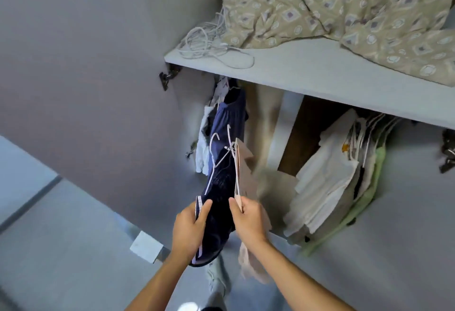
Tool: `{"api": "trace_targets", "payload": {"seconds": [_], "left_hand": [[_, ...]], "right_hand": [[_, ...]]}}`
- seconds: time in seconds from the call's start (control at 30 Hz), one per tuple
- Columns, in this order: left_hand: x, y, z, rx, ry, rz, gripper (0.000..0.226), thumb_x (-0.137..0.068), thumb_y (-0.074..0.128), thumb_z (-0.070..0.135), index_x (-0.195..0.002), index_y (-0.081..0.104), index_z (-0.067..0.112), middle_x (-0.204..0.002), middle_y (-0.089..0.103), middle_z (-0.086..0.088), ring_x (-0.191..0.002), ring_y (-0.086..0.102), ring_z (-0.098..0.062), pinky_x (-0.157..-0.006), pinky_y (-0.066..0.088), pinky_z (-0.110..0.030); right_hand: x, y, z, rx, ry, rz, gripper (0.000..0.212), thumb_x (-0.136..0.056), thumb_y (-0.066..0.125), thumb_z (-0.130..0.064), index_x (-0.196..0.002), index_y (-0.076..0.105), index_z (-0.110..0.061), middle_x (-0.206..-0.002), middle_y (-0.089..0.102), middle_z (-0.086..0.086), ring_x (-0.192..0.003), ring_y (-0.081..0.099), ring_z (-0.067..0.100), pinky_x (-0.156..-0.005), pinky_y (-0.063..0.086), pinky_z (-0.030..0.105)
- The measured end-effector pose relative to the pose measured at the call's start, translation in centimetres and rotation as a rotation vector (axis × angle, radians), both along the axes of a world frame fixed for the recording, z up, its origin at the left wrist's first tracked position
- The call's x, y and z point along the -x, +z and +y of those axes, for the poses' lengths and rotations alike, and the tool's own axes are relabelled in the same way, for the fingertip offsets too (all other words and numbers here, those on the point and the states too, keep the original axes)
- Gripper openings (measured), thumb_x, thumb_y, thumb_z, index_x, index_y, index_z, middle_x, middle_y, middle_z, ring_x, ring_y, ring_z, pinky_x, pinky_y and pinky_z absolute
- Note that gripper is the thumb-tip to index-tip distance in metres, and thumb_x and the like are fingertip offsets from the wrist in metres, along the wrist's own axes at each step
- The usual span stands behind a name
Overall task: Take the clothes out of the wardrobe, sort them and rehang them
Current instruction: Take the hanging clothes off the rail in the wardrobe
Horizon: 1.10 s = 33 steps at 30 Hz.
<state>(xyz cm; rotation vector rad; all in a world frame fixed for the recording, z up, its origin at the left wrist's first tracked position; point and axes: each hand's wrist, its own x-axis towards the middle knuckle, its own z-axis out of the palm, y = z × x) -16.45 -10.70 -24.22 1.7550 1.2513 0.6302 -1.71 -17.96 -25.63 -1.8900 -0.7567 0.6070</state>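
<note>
My left hand (pixel 189 228) grips a dark navy garment with white side stripes (pixel 219 202) that hangs on a white hanger (pixel 218 155). Beside it, my right hand (pixel 248 219) pinches a pale pink garment (pixel 245 175) on a second white hanger. Both garments are held out in front of the open wardrobe. Behind them a blue garment (pixel 227 118) and white clothes (pixel 203 153) hang at the left end. A bunch of white, cream and light green clothes (pixel 330 180) hangs at the right.
The wardrobe shelf (pixel 307 71) above the rail carries a beige patterned cloth (pixel 344 7) and a heap of white hangers (pixel 209 42). The open door (pixel 86 76) stands at the left, its hinge (pixel 167 78) near the shelf corner. My legs show below.
</note>
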Motion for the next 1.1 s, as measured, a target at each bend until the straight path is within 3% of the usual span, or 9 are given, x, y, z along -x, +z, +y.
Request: {"api": "trace_targets", "payload": {"seconds": [0.13, 0.27, 0.43, 0.57, 0.67, 0.8, 0.9, 0.97, 1.1], "left_hand": [[9.7, -1.1, -3.6, 0.023, 0.158, 0.041, 0.065, -0.098, 0.051, 0.069, -0.071, 0.04, 0.011, -0.058, 0.04, 0.007, -0.056, 0.04, -0.009, -0.058, 0.039, -0.037], [18.6, -1.6, -7.3, 0.042, 0.243, 0.112, 0.065, -0.097, 0.05, 0.072, -0.069, 0.041, 0.014, -0.056, 0.039, 0.011, -0.054, 0.037, -0.007, -0.055, 0.038, -0.038], [28.4, -1.8, -12.2, 0.075, 0.423, 0.174, 0.056, -0.099, 0.054, 0.064, -0.067, 0.054, 0.019, -0.057, 0.055, 0.001, -0.051, 0.047, -0.006, -0.053, 0.038, -0.026], [36.7, -3.3, -15.1, 0.119, 0.574, 0.115, 0.054, -0.101, 0.057, 0.06, -0.063, 0.046, 0.022, -0.053, 0.047, 0.008, -0.052, 0.044, -0.005, -0.055, 0.037, -0.032], [43.5, -4.7, -17.0, 0.152, 0.696, 0.063, 0.062, -0.098, 0.056, 0.067, -0.067, 0.043, 0.015, -0.057, 0.046, 0.0, -0.055, 0.043, -0.009, -0.057, 0.039, -0.04], [51.6, -4.3, -18.7, 0.143, 0.818, -0.012, 0.06, -0.101, 0.055, 0.061, -0.066, 0.034, 0.018, -0.056, 0.036, 0.008, -0.055, 0.036, -0.011, -0.058, 0.032, -0.038], [57.3, -4.2, -19.1, 0.139, 0.929, -0.065, 0.063, -0.1, 0.053, 0.065, -0.07, 0.04, 0.011, -0.059, 0.04, 0.002, -0.057, 0.041, -0.011, -0.059, 0.036, -0.039], [60.5, -4.0, -19.1, 0.143, 0.998, -0.099, 0.067, -0.1, 0.052, 0.068, -0.075, 0.05, 0.006, -0.062, 0.05, -0.008, -0.058, 0.049, -0.019, -0.06, 0.042, -0.046], [65.0, -3.1, -18.9, 0.103, 1.09, -0.164, 0.062, -0.1, 0.056, 0.063, -0.073, 0.051, 0.008, -0.061, 0.051, 0.0, -0.058, 0.048, -0.014, -0.06, 0.04, -0.04]], "right_hand": [[7.8, -0.7, -1.8, -0.023, 0.186, 0.116, 0.052, -0.098, 0.065, -0.02, -0.06, 0.03, -0.021, -0.051, 0.03, -0.01, -0.05, 0.029, 0.007, -0.05, 0.026, 0.027], [16.0, -1.8, -3.1, 0.008, 0.343, 0.134, 0.05, -0.098, 0.065, -0.017, -0.063, 0.03, -0.008, -0.053, 0.029, -0.008, -0.05, 0.029, 0.007, -0.05, 0.024, 0.025], [26.1, -2.3, -4.5, 0.093, 0.512, 0.174, 0.047, -0.099, 0.064, -0.019, -0.065, 0.035, -0.003, -0.054, 0.034, -0.004, -0.05, 0.032, 0.008, -0.05, 0.027, 0.026], [34.2, -3.3, -4.8, 0.136, 0.647, 0.173, 0.051, -0.099, 0.064, -0.025, -0.06, 0.031, -0.02, -0.051, 0.033, -0.008, -0.05, 0.032, 0.008, -0.053, 0.029, 0.031], [40.6, -3.5, -4.6, 0.152, 0.741, 0.141, 0.05, -0.098, 0.062, -0.033, -0.061, 0.031, -0.019, -0.052, 0.034, -0.008, -0.051, 0.034, 0.009, -0.054, 0.031, 0.034], [49.3, -2.5, -3.6, 0.112, 0.859, 0.171, 0.05, -0.1, 0.063, -0.019, -0.063, 0.029, -0.013, -0.055, 0.031, -0.007, -0.055, 0.03, 0.01, -0.055, 0.028, 0.03], [55.4, -1.3, -2.6, 0.082, 0.938, 0.148, 0.05, -0.101, 0.062, -0.016, -0.062, 0.031, -0.019, -0.054, 0.029, -0.01, -0.053, 0.028, 0.007, -0.052, 0.024, 0.024], [59.1, -0.6, -1.9, 0.062, 0.99, 0.143, 0.05, -0.101, 0.062, -0.016, -0.062, 0.031, -0.021, -0.055, 0.028, -0.009, -0.055, 0.027, 0.008, -0.052, 0.023, 0.026], [65.6, 0.4, -0.8, 0.033, 1.106, 0.142, 0.051, -0.101, 0.062, -0.016, -0.062, 0.029, -0.023, -0.056, 0.027, -0.01, -0.055, 0.026, 0.008, -0.052, 0.021, 0.027]]}}
